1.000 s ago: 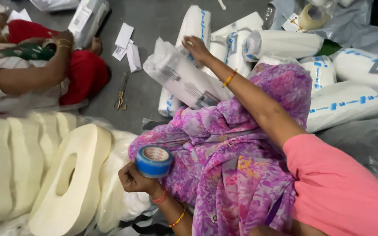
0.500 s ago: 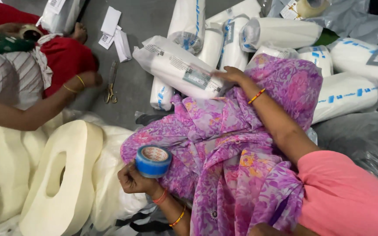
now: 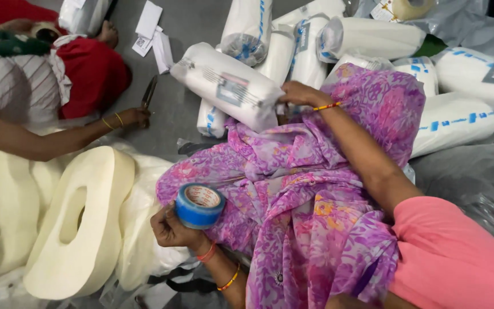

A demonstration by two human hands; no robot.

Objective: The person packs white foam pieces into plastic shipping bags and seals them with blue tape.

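My left hand (image 3: 172, 229) grips a blue roll of tape (image 3: 198, 205) low over my lap, which is draped in purple flowered cloth (image 3: 293, 194). My right hand (image 3: 295, 92) reaches forward and holds the end of a white plastic-wrapped roll (image 3: 227, 83), lifted and tilted toward me. Behind it lie several similar white rolls with blue markings (image 3: 458, 117).
At the left another person's hand (image 3: 132, 117) holds scissors (image 3: 148, 91) on the grey floor. Cream foam rings (image 3: 81, 223) lie at my left, in clear plastic. White paper labels (image 3: 150, 26) lie on the floor at the back. A tan tape roll (image 3: 410, 8) sits far right.
My right hand has pulled the wrapped roll off the pile and nearer to me. The other person's arm reached across the floor and took hold of the scissors. My left hand stayed put.
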